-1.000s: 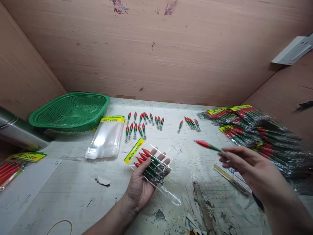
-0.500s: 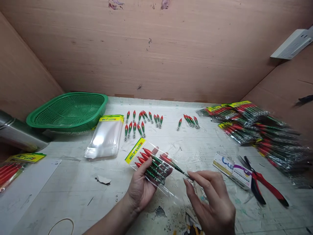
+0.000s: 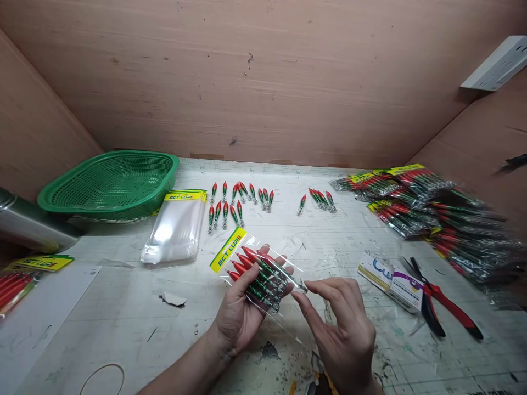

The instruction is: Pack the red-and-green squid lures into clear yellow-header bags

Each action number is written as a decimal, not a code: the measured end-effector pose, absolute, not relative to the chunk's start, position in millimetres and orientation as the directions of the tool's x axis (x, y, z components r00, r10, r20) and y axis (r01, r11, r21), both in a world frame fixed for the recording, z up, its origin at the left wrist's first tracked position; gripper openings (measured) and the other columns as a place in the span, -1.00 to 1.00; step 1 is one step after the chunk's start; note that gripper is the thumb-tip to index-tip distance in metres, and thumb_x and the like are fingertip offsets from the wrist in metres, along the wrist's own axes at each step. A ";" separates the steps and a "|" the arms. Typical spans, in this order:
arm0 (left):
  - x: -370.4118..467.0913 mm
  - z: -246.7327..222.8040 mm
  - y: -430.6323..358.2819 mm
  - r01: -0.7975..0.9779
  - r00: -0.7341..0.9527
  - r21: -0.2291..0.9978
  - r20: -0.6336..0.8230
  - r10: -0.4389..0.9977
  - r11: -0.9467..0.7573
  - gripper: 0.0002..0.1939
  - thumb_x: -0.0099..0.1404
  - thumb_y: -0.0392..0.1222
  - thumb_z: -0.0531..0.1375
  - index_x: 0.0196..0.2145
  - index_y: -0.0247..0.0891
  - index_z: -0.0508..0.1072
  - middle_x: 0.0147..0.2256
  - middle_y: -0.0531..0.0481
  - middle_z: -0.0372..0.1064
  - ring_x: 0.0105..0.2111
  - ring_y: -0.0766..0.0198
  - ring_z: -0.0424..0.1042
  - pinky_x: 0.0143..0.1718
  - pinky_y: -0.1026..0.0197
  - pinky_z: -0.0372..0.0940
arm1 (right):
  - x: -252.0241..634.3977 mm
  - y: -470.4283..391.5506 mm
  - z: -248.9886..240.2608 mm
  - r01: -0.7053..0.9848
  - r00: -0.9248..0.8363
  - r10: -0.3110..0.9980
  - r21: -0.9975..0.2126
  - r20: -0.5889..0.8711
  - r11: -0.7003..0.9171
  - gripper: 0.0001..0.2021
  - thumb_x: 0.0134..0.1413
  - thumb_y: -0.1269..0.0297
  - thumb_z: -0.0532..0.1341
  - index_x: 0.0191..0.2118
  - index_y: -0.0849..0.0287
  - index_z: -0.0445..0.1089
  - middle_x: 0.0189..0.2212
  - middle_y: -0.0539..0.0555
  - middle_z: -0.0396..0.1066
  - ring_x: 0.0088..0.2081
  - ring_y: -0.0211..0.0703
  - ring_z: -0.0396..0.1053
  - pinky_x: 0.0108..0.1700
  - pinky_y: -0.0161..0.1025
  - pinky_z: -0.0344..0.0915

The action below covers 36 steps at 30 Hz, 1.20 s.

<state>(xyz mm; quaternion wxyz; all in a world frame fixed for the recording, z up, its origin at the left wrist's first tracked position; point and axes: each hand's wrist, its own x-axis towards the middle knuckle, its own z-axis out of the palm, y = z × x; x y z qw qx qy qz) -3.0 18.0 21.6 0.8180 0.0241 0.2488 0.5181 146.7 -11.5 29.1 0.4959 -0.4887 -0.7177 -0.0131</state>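
Observation:
My left hand (image 3: pixel 242 302) grips a clear plastic bag (image 3: pixel 226 251) with a yellow "BCT LURE" header, tilted over the table. Several red and green squid lures (image 3: pixel 255 277) lie side by side inside it, the thumb pressing on them from above. At the bag's lower right end, my right hand (image 3: pixel 337 323) pinches the hooked tail of one more fishing lure (image 3: pixel 284 269). That lure's red nose and most of its body are within the bag, beside the others.
Loose lures (image 3: pixel 225 213) stand in rows behind my hands, with a smaller group (image 3: pixel 321 198) to their right. Stacked bags (image 3: pixel 175 227) and a green basket (image 3: pixel 109 184) sit left. Packed lures (image 3: pixel 411 203), a small box (image 3: pixel 389 282) and red-handled pliers (image 3: pixel 447 302) lie right.
My right hand has moved left toward my left hand, sliding the pinched lure deeper into the bag. The left hand keeps its hold on the bag.

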 end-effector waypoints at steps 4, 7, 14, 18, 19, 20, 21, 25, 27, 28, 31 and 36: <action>-3.9 22.0 17.1 -0.832 0.340 0.300 -0.390 0.856 0.467 -0.45 0.36 -0.22 0.06 0.26 -0.22 0.06 -0.05 -0.23 0.44 -0.05 -0.02 0.45 0.05 -0.14 0.27 | 147.4 -13.1 27.5 0.664 -0.045 0.723 -0.520 0.689 0.537 -0.84 0.08 0.51 0.28 -0.19 0.23 0.39 -0.40 0.05 0.33 -0.31 -0.19 0.26 -0.31 -0.24 0.25; -3.7 21.9 16.6 -0.834 0.345 0.294 -0.384 0.856 0.468 -0.44 0.35 -0.23 0.07 0.26 -0.23 0.06 -0.05 -0.23 0.44 -0.03 -0.02 0.43 0.07 -0.17 0.24 | 148.8 -13.2 28.3 0.637 -0.020 0.762 -0.579 0.647 0.509 -0.87 0.11 0.48 0.26 -0.20 0.21 0.40 -0.41 0.04 0.32 -0.32 -0.20 0.26 -0.33 -0.25 0.24; -2.2 21.3 17.4 -0.823 0.354 0.309 -0.376 0.857 0.476 -0.39 0.34 -0.25 0.09 0.29 -0.25 0.00 -0.04 -0.26 0.42 -0.03 -0.01 0.43 0.07 -0.18 0.24 | 150.8 -11.1 30.8 0.645 0.009 0.767 -0.590 0.641 0.486 -0.84 0.12 0.48 0.25 -0.16 0.18 0.44 -0.43 0.04 0.31 -0.33 -0.19 0.27 -0.35 -0.24 0.25; -3.4 21.6 17.1 -0.831 0.331 0.320 -0.372 0.867 0.455 -0.41 0.34 -0.24 0.09 0.28 -0.25 0.03 -0.06 -0.26 0.44 -0.06 0.02 0.45 0.00 -0.08 0.33 | 152.1 -12.4 28.9 0.650 -0.056 0.771 -0.563 0.635 0.511 -0.75 0.13 0.46 0.24 -0.04 0.20 0.41 -0.38 0.08 0.33 -0.29 -0.16 0.27 -0.31 -0.22 0.27; -3.7 21.7 17.0 -0.831 0.328 0.323 -0.373 0.868 0.453 -0.41 0.35 -0.24 0.09 0.28 -0.23 0.03 -0.05 -0.25 0.44 -0.06 0.03 0.45 -0.03 -0.05 0.35 | 152.5 -12.9 28.4 0.646 -0.069 0.780 -0.568 0.622 0.510 -0.73 0.14 0.45 0.23 -0.02 0.20 0.40 -0.37 0.08 0.33 -0.28 -0.15 0.27 -0.30 -0.21 0.28; -3.9 21.9 16.9 -0.831 0.325 0.326 -0.373 0.869 0.451 -0.41 0.35 -0.24 0.09 0.28 -0.22 0.03 -0.05 -0.24 0.44 -0.06 0.05 0.45 -0.06 -0.03 0.37 | 153.0 -13.4 28.0 0.641 -0.076 0.791 -0.579 0.606 0.505 -0.72 0.15 0.44 0.22 0.00 0.20 0.39 -0.35 0.09 0.34 -0.27 -0.15 0.28 -0.29 -0.20 0.28; -4.0 22.2 16.8 -0.829 0.324 0.329 -0.376 0.868 0.452 -0.41 0.35 -0.24 0.09 0.28 -0.20 0.02 -0.04 -0.24 0.43 -0.06 0.05 0.45 -0.08 -0.01 0.38 | 153.5 -13.8 27.7 0.635 -0.076 0.803 -0.592 0.591 0.496 -0.71 0.16 0.45 0.20 0.01 0.19 0.39 -0.34 0.09 0.34 -0.26 -0.15 0.28 -0.28 -0.19 0.29; -3.2 23.1 16.6 -0.825 0.327 0.329 -0.385 0.863 0.460 -0.40 0.35 -0.26 0.08 0.29 -0.21 -0.01 -0.05 -0.25 0.44 -0.08 0.06 0.46 -0.11 -0.02 0.40 | 154.0 -14.9 26.6 0.598 -0.032 0.834 -0.658 0.550 0.458 -0.72 0.18 0.47 0.17 0.00 0.15 0.40 -0.29 0.09 0.37 -0.23 -0.16 0.31 -0.24 -0.20 0.30; -2.8 23.4 16.8 -0.824 0.328 0.330 -0.386 0.862 0.461 -0.40 0.35 -0.26 0.08 0.29 -0.22 -0.01 -0.05 -0.26 0.44 -0.08 0.06 0.46 -0.11 -0.02 0.40 | 153.1 -15.5 25.9 0.569 -0.002 0.852 -0.700 0.524 0.431 -0.75 0.19 0.44 0.17 -0.03 0.14 0.41 -0.28 0.09 0.39 -0.22 -0.15 0.34 -0.23 -0.20 0.32; -2.8 23.5 16.9 -0.824 0.328 0.330 -0.385 0.863 0.460 -0.40 0.35 -0.26 0.08 0.29 -0.22 -0.01 -0.05 -0.25 0.44 -0.07 0.06 0.46 -0.11 -0.01 0.40 | 152.5 -15.8 25.7 0.554 0.013 0.860 -0.720 0.510 0.418 -0.77 0.19 0.43 0.17 -0.04 0.14 0.42 -0.27 0.10 0.40 -0.22 -0.14 0.34 -0.23 -0.19 0.33; -3.2 23.6 16.8 -0.825 0.332 0.332 -0.372 0.867 0.458 -0.40 0.35 -0.25 0.09 0.29 -0.21 0.00 -0.06 -0.22 0.45 -0.07 0.04 0.45 -0.11 -0.01 0.40 | 151.3 -17.2 25.6 0.526 0.040 0.862 -0.744 0.505 0.412 -0.79 0.19 0.41 0.18 -0.06 0.16 0.41 -0.28 0.11 0.41 -0.22 -0.12 0.35 -0.22 -0.17 0.34; -2.7 25.1 14.8 -0.817 0.325 0.358 -0.363 0.873 0.452 -0.38 0.34 -0.26 0.09 0.30 -0.20 -0.02 -0.07 -0.21 0.45 -0.09 0.07 0.46 -0.09 -0.03 0.39 | 152.8 -18.9 26.2 0.509 0.086 0.877 -0.777 0.473 0.370 -0.86 0.17 0.40 0.21 -0.14 0.17 0.40 -0.30 0.08 0.40 -0.24 -0.16 0.35 -0.23 -0.22 0.34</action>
